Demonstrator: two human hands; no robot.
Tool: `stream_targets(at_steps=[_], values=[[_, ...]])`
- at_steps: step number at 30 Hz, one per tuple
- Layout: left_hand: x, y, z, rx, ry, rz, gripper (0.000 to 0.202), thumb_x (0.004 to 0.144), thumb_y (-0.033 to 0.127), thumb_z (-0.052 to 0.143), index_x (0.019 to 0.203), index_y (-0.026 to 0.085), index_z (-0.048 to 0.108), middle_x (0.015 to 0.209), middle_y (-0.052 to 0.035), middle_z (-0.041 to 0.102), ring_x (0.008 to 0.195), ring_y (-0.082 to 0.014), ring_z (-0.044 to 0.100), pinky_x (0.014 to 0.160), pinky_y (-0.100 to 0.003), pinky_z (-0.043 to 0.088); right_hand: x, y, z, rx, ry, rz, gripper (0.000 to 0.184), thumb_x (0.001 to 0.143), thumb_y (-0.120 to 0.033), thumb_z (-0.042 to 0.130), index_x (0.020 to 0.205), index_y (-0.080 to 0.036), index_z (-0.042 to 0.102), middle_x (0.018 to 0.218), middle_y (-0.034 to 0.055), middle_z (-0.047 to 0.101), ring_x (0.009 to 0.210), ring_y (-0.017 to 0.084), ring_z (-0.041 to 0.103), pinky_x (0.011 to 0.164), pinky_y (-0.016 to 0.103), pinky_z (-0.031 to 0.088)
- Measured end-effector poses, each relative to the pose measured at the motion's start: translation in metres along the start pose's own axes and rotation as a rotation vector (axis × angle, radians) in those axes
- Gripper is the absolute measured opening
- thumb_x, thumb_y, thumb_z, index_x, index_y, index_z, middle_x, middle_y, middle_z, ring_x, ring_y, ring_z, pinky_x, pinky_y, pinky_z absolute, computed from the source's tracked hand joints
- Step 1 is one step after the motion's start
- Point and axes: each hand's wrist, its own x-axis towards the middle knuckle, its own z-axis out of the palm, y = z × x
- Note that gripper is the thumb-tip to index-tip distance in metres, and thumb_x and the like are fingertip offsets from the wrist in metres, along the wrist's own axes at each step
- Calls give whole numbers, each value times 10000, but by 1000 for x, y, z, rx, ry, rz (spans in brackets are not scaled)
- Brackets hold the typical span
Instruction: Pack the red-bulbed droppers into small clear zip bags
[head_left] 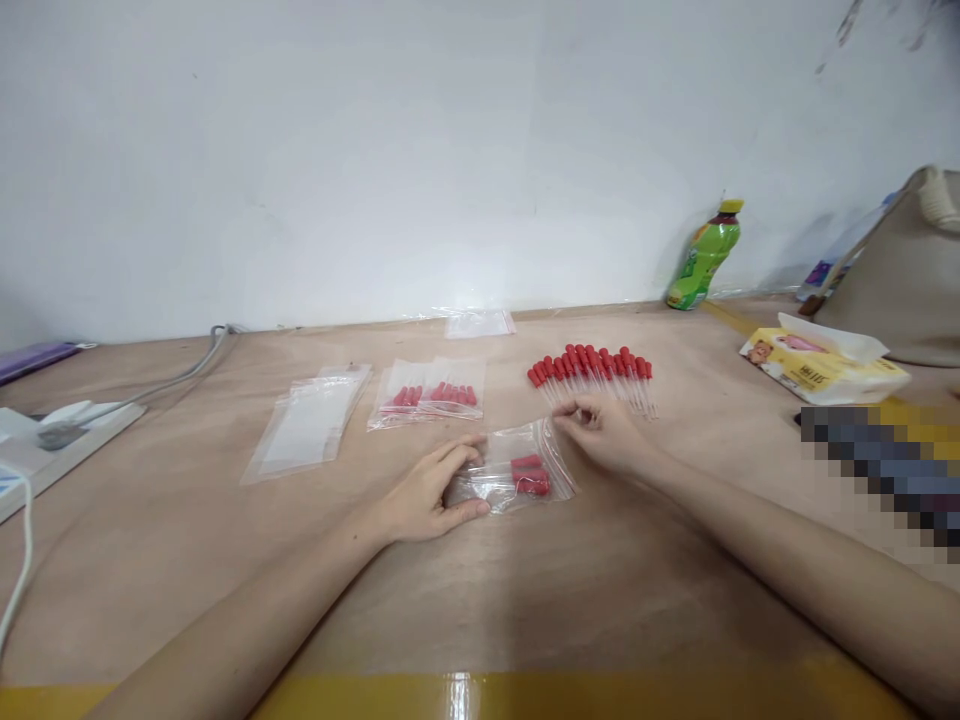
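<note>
Beyond, red-topped droppers (591,361), green bottle (703,258).

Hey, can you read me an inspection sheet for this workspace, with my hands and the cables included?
Surface: brown-covered table, yellow tape along the near edge.
Job's things: fanned pile of red-topped droppers; two filled bags; overlapping flat clear bags; front bag with red tops inside.
Clutter: green bottle by the wall, tissue pack, beige bag, purple item; a pixelated object cannot be identified.
Hands: left hand on the front bag's left end; right hand at its zip-edge corner, grip unclear.
Cables: grey cable reaching the power strip; white cable at far left.
Surroundings: white wall behind, dark marks upper right.
</note>
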Motion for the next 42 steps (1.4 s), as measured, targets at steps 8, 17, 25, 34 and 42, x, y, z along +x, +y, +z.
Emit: stream_targets(at_steps=[8, 17, 25, 34, 42], values=[[0, 0, 1, -32, 12, -43, 273, 772, 378, 601, 845, 189, 419, 1216, -131, 486, 1161, -262, 446, 861, -357, 430, 70, 5, -5, -623, 84, 55, 284, 819, -248, 418, 888, -174, 683, 896, 102, 632, 899, 237, 516, 776, 350, 335], [-1, -1, 1, 7, 30, 37, 386, 803, 364, 579, 1121, 180, 463, 1299, -124, 449, 1203, -249, 421, 982, -401, 371, 88, 4, 28, -750, -22, 17, 300, 809, -382, 459, 904, -196, 675, 974, 108, 600, 955, 259, 483, 804, 387, 280], [-2, -3, 4, 38, 44, 69, 410, 814, 358, 575, 1182, 183, 529, 1188, -100, 558, 1129, -234, 497, 978, -406, 396, 77, -6, 40, -719, -40, 23, 245, 828, -265, 431, 948, -153, 614, 993, 132, 594, 954, 266, 507, 806, 386, 312], [-1, -4, 3, 23, 21, 65, 422, 819, 354, 571, 1204, 187, 521, 1218, -98, 542, 1147, -229, 486, 988, -404, 388, 69, -10, 41, -613, -128, 65, 217, 820, -195, 425, 964, -129, 572, 980, 141, 578, 877, 227, 559, 707, 295, 402], [-2, -5, 3, 39, 19, 67, 423, 821, 350, 569, 1206, 183, 516, 1224, -97, 537, 1152, -226, 479, 985, -405, 390, 50, -9, -15, -190, 248, -49, 308, 862, -236, 364, 1058, -120, 570, 1017, 132, 540, 934, 207, 534, 848, 340, 404]])
